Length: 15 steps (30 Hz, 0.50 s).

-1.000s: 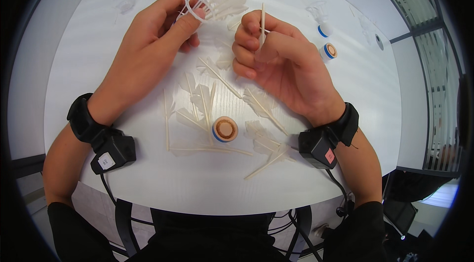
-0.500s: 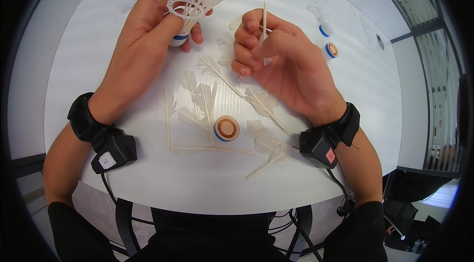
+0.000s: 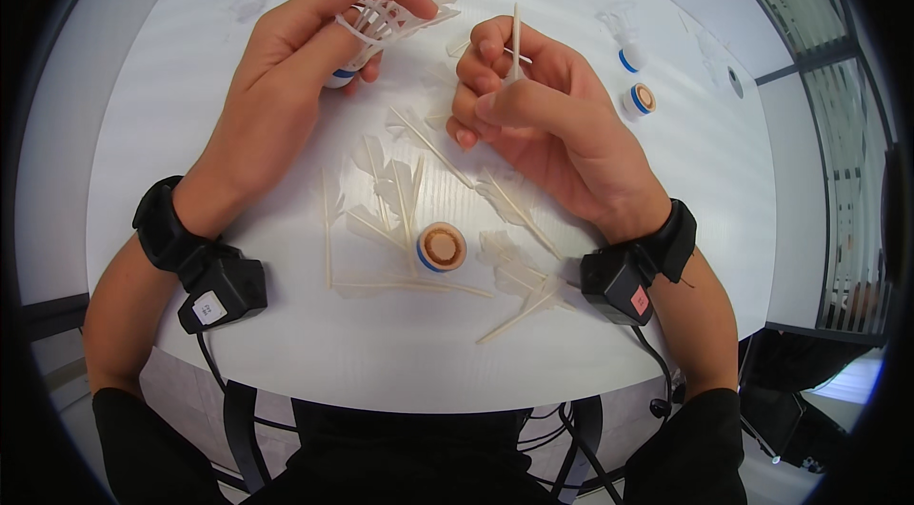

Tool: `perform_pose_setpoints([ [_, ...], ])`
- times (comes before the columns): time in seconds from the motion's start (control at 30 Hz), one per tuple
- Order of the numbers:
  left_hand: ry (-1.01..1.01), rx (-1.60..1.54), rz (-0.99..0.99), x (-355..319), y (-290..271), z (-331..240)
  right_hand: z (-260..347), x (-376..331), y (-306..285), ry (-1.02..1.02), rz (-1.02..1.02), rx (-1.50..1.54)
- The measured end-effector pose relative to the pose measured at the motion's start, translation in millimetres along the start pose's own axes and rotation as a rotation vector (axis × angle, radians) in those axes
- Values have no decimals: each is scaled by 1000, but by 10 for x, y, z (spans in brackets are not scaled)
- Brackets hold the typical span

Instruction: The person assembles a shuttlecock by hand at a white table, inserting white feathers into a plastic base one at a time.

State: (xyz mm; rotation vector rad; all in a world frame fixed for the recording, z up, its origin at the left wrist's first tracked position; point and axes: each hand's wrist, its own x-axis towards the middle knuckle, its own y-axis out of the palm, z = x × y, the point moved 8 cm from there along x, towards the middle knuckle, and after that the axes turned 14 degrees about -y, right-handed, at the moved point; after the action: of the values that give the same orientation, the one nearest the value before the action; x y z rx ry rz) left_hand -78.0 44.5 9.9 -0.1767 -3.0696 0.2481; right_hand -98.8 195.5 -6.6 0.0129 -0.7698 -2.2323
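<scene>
A partly feathered shuttlecock [image 3: 381,29] is being gripped in the left hand [image 3: 286,77], fingers curled around its cork base, above the far side of the round white table [image 3: 171,124]. A single feather [image 3: 515,39] is being pinched upright, quill down, by the closed fingers of the right hand [image 3: 543,124], just beside the shuttlecock. Assembly is judged to be midway: loose feathers [image 3: 400,200] and a bare cork base [image 3: 441,247] are lying unused nearer the body.

Left hand [image 3: 286,77] now tips the shuttlecock [image 3: 381,24] onto its side, feather skirt pointing right toward the right hand [image 3: 543,124]; half a second ago it was raised higher. Single feather [image 3: 515,39] stands more upright between the right fingertips.
</scene>
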Motion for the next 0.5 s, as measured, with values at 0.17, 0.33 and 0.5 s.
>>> perform_pose_setpoints([
  [0.17, 11, 103, 36, -35, 15, -22, -26, -5, -18, -1, 10, -3],
  [0.33, 252, 170, 43, -99, 109, -188, -5, -6, 58, 5, 6, 2],
  [0.5, 338, 282, 102, -94, 145, -182, 17, -18, 33, 22, -49, -145],
])
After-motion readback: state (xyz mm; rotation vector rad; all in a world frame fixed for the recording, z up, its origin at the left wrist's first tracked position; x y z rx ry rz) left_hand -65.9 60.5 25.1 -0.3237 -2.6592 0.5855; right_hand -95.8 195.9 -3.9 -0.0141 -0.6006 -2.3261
